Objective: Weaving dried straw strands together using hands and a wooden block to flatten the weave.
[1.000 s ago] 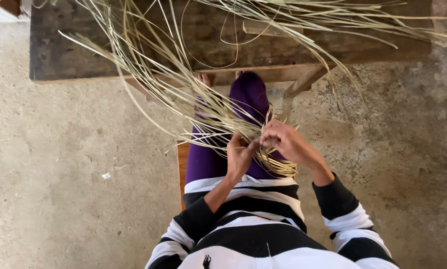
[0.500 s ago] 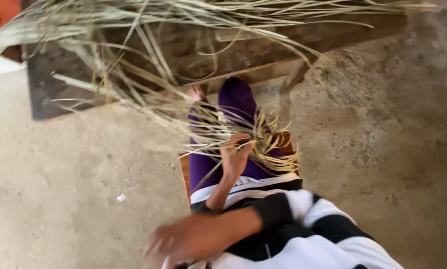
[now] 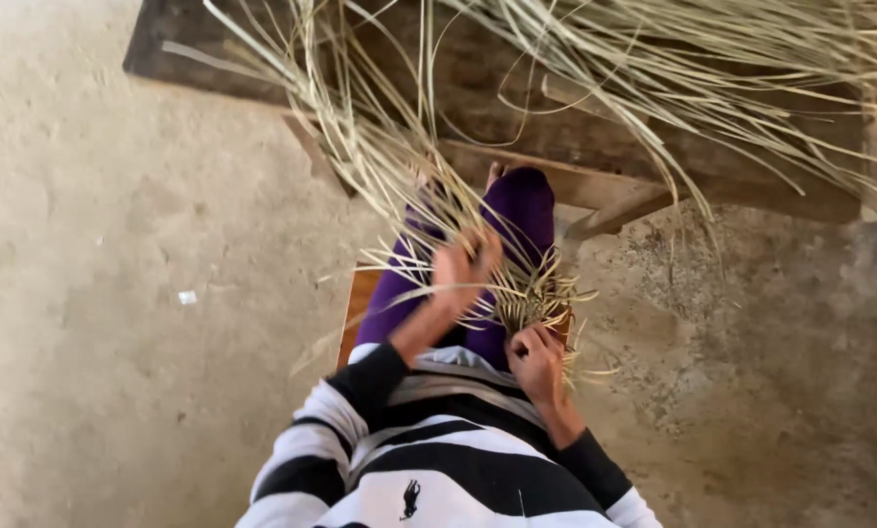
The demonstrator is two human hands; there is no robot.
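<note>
- Your right hand [image 3: 536, 360] is curled shut, its grip pinching the near ends of the woven straw strips [image 3: 526, 298] on your lap.
- Your left hand [image 3: 463, 266] lies on top of the same strips, fingers bent over them and closed on a few strands.
- The woven part is a small, dense knot of pale yellow, flat, thin strips between your two hands, above your purple-clad knees.
- From it, long loose strands [image 3: 380, 147] fan up and away to the wooden bench [image 3: 575, 137] ahead.
- A larger heap of dry straw [image 3: 712, 59] lies across that bench.
- A small white scrap [image 3: 187, 297] sits on the dusty floor [image 3: 115, 293], well apart to your left.
</note>
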